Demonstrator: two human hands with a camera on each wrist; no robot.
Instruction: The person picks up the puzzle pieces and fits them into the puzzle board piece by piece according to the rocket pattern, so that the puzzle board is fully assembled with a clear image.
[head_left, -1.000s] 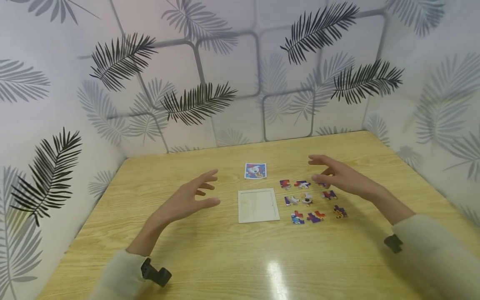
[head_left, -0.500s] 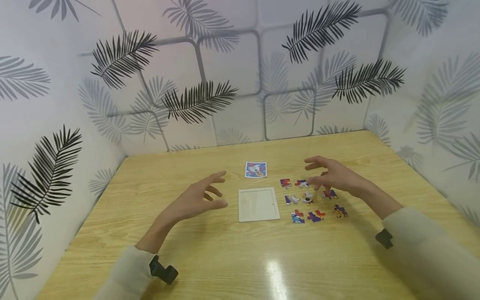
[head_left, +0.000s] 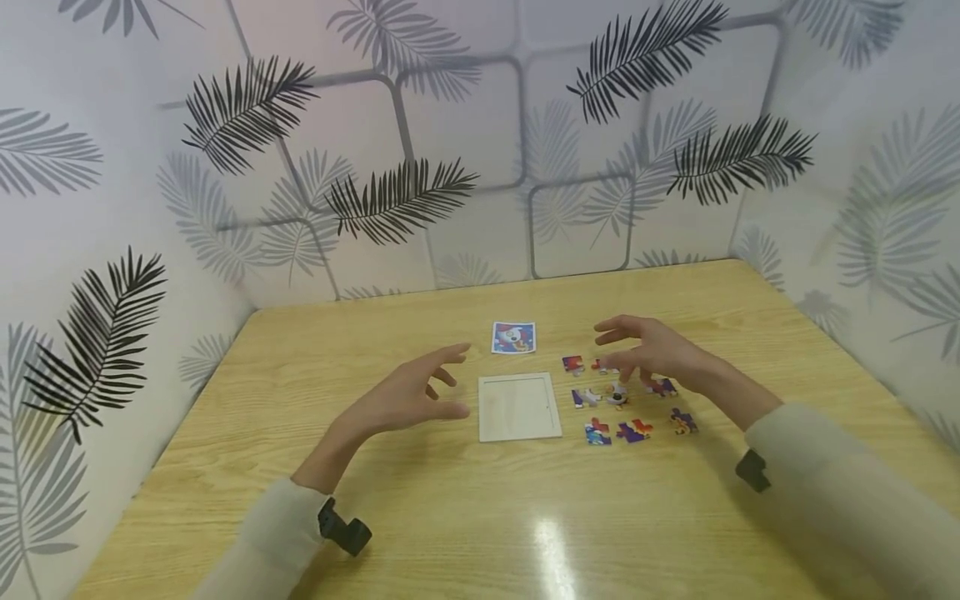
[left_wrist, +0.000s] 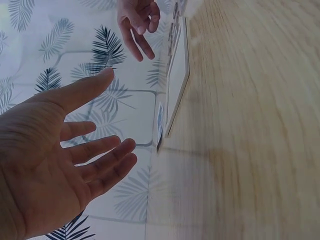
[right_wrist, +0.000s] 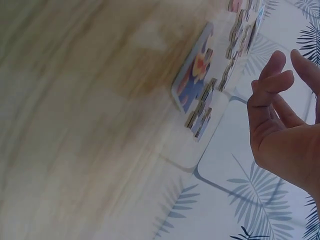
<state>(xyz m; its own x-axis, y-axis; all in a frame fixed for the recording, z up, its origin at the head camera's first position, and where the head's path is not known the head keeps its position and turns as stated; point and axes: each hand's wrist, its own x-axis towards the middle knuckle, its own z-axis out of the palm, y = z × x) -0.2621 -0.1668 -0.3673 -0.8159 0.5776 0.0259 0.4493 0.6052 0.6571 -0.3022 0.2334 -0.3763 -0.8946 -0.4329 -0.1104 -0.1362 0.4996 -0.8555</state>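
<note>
The right hand [head_left: 660, 348], fingers loosely parted and holding nothing, hovers over puzzle pieces [head_left: 617, 397] lying right of the tray [head_left: 517, 408]; the left hand [head_left: 405, 396], likewise empty, hangs left of it. Flat pieces would be best pinched by opposite edges.

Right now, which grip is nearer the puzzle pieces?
Right: the right grip hovers over the puzzle pieces. The left grip is off to their left in the air, with the white tray between it and them.
</note>
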